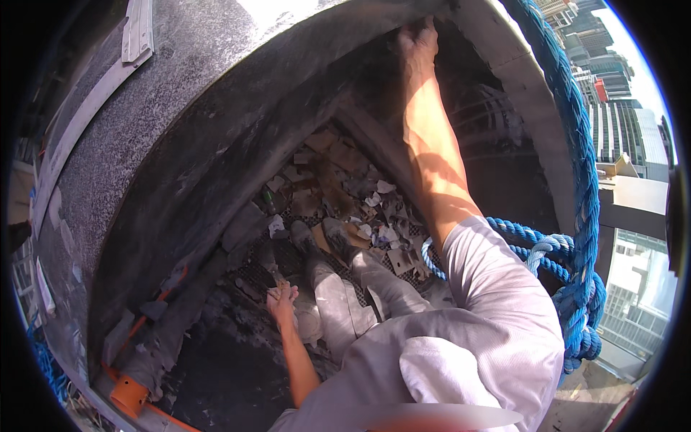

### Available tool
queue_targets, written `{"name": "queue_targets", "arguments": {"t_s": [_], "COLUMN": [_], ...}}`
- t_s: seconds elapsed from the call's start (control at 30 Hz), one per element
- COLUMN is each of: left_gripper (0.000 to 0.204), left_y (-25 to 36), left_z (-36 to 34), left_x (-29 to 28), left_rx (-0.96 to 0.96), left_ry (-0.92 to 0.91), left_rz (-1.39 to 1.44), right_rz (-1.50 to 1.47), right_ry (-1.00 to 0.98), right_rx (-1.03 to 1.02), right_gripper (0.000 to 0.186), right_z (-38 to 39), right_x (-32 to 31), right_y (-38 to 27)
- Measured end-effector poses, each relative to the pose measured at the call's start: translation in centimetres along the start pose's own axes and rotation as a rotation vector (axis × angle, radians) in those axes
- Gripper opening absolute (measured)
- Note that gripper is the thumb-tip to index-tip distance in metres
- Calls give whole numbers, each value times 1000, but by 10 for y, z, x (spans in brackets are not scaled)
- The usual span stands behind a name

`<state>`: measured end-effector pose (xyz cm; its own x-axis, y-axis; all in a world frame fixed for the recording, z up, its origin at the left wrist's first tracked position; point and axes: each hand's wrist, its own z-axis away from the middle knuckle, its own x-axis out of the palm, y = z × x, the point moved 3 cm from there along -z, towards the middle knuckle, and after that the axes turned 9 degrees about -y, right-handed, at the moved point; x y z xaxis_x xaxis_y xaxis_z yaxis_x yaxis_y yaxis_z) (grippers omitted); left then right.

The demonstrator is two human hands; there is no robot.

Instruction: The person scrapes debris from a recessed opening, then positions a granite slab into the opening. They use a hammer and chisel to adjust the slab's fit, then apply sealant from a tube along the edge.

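Note:
Low on the left, my left hand (282,301) is closed round the pale handle of what looks like a trowel (268,259), its dark blade pointing away over the rubble. My right arm reaches far forward, and my right hand (419,45) is curled up against the shadowed upper wall, just under the rim (489,29). Whatever its fingers grip is hidden in the dark. Between my hands, broken rubble (335,183) of flat chips, crumpled scraps and dust covers the floor around my dusty boots (302,234).
Dark curved walls (216,137) enclose me. A thick blue rope (572,108) runs down the right rim into knotted loops (579,309). An orange cylindrical fitting (129,394) sits at lower left by an orange cord. Tall buildings (619,129) stand beyond the right edge.

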<state>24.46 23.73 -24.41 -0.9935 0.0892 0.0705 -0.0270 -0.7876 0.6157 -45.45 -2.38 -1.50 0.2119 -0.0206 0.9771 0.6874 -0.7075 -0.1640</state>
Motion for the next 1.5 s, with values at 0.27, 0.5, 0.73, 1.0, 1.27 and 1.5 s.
{"name": "queue_targets", "arguments": {"t_s": [0.27,0.5,0.73,1.0,1.27,1.5], "left_gripper": [30,32,30,31,28,26], "left_y": [18,35,42,52,42,56], "left_z": [-2,-16,-14,-18,-32,-36], "left_x": [15,22,14,15,4,9], "left_rx": [-3,20,15,-40,-48,-38], "left_ry": [1,-37,-36,-51,-100,-102], "left_rz": [-16,-1,2,-52,-93,-92], "right_rz": [385,368,251,239,261,273], "right_ry": [-189,-181,-54,-145,-99,-76], "right_rx": [-210,-201,-162,-141,-185,-198], "right_gripper": [18,14,7,8,13,21], "right_z": [-27,-29,-19,-37,-28,-32], "right_x": [-35,-33,-39,-78,-56,-52], "right_y": [-9,-19,-21,-48,-44,-45]}}
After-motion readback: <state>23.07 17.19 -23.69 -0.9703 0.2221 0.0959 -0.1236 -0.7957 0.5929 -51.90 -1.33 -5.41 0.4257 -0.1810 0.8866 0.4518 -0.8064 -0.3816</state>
